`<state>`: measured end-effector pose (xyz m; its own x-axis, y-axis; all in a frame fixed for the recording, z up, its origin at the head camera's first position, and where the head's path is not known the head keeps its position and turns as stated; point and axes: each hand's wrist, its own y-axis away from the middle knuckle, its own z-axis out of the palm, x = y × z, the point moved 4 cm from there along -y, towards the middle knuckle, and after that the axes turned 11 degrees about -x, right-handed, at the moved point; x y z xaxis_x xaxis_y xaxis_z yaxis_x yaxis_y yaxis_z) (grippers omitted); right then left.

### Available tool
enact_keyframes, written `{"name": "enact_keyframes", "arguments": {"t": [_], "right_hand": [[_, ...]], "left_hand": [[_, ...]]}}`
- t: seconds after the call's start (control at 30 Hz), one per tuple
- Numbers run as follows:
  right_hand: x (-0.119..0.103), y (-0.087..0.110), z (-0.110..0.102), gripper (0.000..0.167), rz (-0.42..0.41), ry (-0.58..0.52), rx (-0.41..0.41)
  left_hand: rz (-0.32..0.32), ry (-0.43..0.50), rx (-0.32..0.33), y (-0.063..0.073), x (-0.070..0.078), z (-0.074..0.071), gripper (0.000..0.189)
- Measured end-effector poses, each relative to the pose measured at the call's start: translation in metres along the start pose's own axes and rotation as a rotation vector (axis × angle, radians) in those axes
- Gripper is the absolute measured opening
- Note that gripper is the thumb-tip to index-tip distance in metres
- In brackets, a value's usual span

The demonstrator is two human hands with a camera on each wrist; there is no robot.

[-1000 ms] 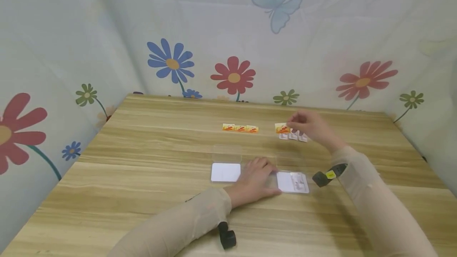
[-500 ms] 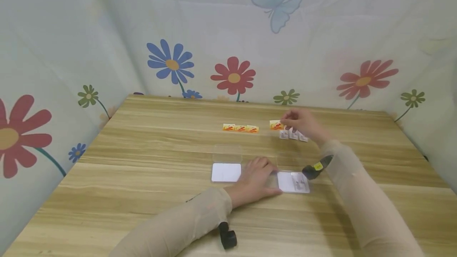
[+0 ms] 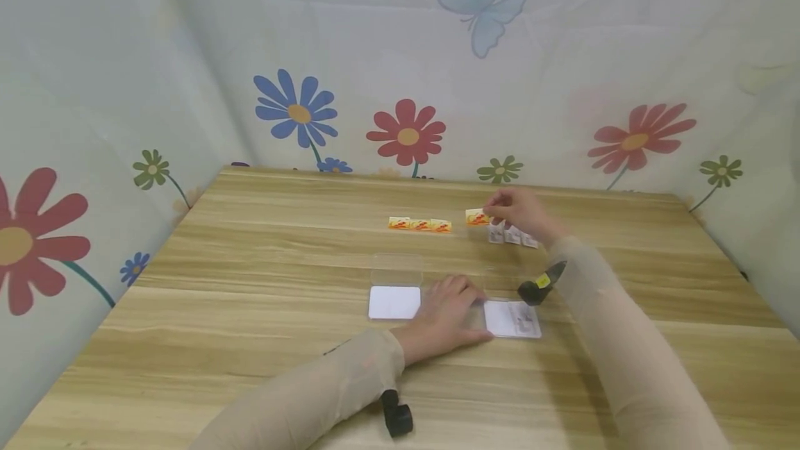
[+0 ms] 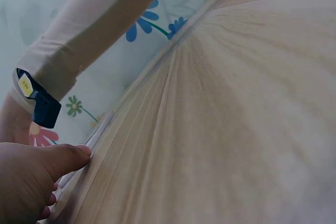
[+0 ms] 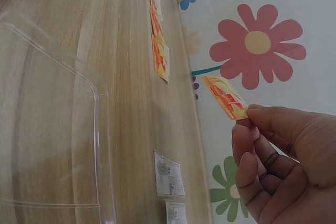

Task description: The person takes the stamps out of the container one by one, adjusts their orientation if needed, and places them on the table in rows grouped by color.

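My right hand (image 3: 520, 214) pinches an orange-and-yellow stamp (image 5: 224, 97) by one edge between thumb and forefinger, raised over the back of the table. Near it lie several small pale stamps (image 3: 512, 235), partly overlapped by the hand in the head view. My left hand (image 3: 445, 318) rests on the table with thumb and fingertips at the left edge of a hinged clear plastic case (image 3: 500, 318). That case lies open, with a white insert and a pale stamp at its right side. In the left wrist view the thumb (image 4: 68, 158) is straight against the case edge.
To the left, a second clear case (image 3: 395, 303) lies open with a white insert. Behind it, three orange stamps (image 3: 419, 225) form a row. The wooden table (image 3: 262, 297) meets a flower-printed curtain (image 3: 350, 33) at its back edge.
The right hand has moved left and slightly back with the orange stamp, away from above the pale stamps. The left hand has stayed in place.
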<state>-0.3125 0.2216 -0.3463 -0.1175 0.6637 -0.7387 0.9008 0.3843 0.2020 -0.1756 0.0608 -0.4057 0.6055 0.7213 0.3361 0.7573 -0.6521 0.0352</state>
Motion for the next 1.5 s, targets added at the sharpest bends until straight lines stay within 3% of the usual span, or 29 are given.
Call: {"name": "enact_keyframes", "arguments": {"t": [0.8,1.07,1.5], "right_hand": [[0.003,-0.027,0.018,0.017,-0.014,-0.003,0.004],[0.006,-0.031,0.022,0.017,0.035,0.047,0.000],[0.006,-0.037,0.028,0.010,0.031,0.157,0.044]], "left_hand": [[0.011,-0.031,0.026,0.002,-0.002,0.001,0.052],[0.024,-0.026,0.043,0.002,-0.001,0.000,0.050],[0.016,-0.043,0.030,0.002,-0.002,0.001,0.052]]}}
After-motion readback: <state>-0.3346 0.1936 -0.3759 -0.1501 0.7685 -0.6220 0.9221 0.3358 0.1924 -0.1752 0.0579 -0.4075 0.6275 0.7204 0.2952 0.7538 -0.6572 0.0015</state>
